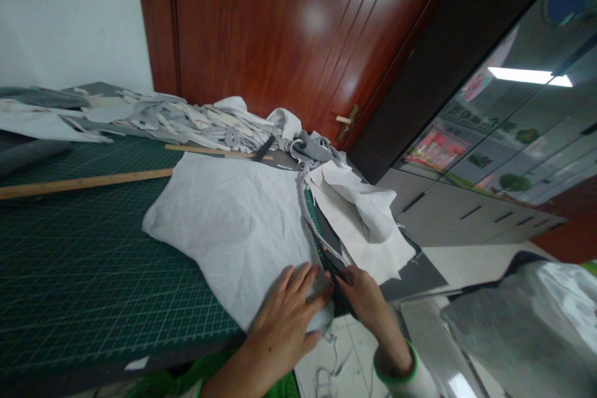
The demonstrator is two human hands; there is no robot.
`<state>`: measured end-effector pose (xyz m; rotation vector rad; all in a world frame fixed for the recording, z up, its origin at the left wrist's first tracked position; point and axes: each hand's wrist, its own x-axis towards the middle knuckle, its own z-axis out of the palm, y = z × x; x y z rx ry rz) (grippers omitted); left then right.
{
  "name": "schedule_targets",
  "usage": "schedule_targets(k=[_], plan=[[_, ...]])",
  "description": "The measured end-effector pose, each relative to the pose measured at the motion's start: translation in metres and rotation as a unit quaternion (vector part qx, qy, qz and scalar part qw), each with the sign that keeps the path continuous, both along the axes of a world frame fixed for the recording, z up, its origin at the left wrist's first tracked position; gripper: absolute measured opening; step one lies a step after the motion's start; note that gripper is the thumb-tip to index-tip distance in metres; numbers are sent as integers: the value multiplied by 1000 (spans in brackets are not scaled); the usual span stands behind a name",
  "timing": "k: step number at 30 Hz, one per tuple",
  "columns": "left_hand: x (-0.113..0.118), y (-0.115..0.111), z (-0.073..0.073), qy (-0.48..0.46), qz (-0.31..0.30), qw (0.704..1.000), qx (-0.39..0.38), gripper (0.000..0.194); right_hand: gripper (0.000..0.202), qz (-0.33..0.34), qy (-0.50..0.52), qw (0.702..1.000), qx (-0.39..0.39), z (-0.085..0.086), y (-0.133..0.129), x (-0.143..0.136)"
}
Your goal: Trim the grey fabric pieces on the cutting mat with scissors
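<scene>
Green gridded mat (116, 261) bears creased, pale grey cloth (242, 217).

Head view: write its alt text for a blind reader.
The left hand lies on pale grey fabric over a green gridded mat; the right hand holds a dark scissor-like tool by its edge. Scraps lie behind.

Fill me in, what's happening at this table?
A person's left hand lies spread on a light grey cloth over a green cutting mat. The right hand holds what look like dark scissors at the cloth's right edge, beside a narrow fabric strip. Fabric scraps are heaped along the table's far side.
</scene>
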<state>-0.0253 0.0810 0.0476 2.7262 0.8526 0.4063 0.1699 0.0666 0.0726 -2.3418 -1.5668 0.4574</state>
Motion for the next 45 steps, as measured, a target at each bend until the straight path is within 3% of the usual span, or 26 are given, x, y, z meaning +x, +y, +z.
schedule_targets(k=[13, 21, 38, 45], plan=[[0, -2, -6, -9, 8, 1000, 14, 81, 38, 21, 49, 999, 11, 4, 4, -1], [1, 1, -9, -36, 7, 999, 15, 73, 35, 26, 28, 999, 11, 3, 4, -2], [-1, 0, 0, -3, -1, 1000, -3, 82, 30, 30, -37, 999, 2, 0, 5, -1], [-1, 0, -9, -29, 3, 999, 17, 78, 30, 46, -43, 998, 9, 0, 7, 1]])
